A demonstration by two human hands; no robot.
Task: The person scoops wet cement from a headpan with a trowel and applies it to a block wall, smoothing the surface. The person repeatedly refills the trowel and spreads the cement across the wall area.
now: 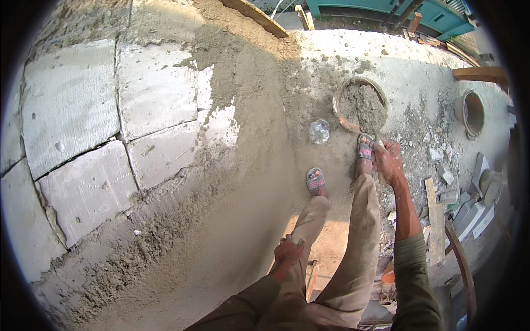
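Note:
My right hand is closed round the handle of a trowel, whose blade carries a heap of wet grey mortar. That load hangs over a round bucket, and hides most of its inside. Lower down, my left hand lies on my left trouser leg with its fingers apart, holding nothing. To the left stands a wall of pale blocks, partly coated with grey mortar; both hands are apart from it.
A clear plastic object lies between wall and bucket. Another bucket sits on its side or tilted at far right. Broken rubble, wooden boards and tile pieces litter the right side. My sandalled feet stand near the bucket.

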